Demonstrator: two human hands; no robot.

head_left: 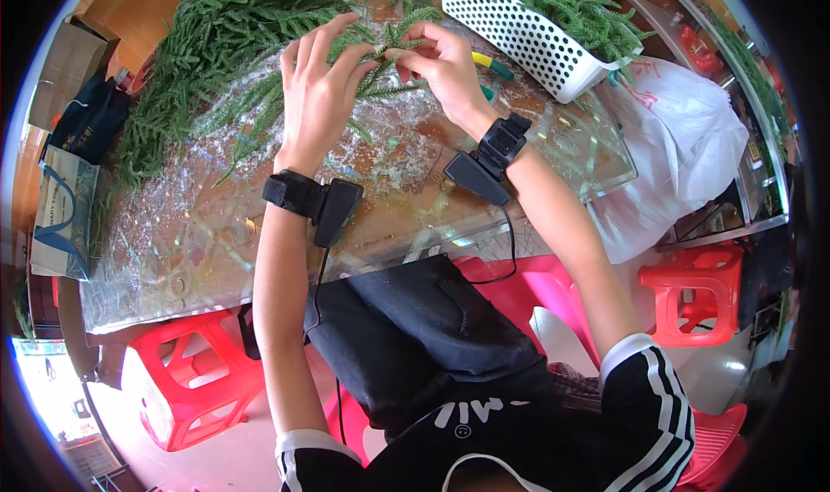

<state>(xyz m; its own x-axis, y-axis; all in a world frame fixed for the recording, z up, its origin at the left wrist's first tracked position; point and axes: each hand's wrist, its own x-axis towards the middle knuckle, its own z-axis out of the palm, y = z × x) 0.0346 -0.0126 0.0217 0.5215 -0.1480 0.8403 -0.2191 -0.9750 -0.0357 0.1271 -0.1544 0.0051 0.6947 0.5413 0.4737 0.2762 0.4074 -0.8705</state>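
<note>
In the head view, the left hand (pixel 318 90) and the right hand (pixel 443 64) met at a small green sprig (pixel 395 35), which lay between the two sets of fingertips. The left thumb and forefinger were pinched on it from the left, while the other left fingers stood raised and spread apart. The right thumb and forefinger were pinched on it from the right, with the remaining right fingers curled in beneath; exactly where those touched, I could not tell.

To the left of the left fingers, and beyond them, a big heap of green branches (pixel 220 38) spread over the table (pixel 199 250), its loose ends trailing below the left wrist. White flecks were scattered on the tabletop around and below the fingers. Just right of the right fingers lay a tool with a yellow and green handle (pixel 493 64), partly hidden by the hand. Farther right and beyond stood a white perforated basket (pixel 527 38), filled with more greenery (pixel 588 12). To the right of the right fingers, nearer the body, sat a white plastic bag (pixel 679 150). Well to the left of the left fingers were a dark bag (pixel 89 116) and a pale bag with blue handles (pixel 65 211). A black strap circled each wrist, behind the fingers.
</note>
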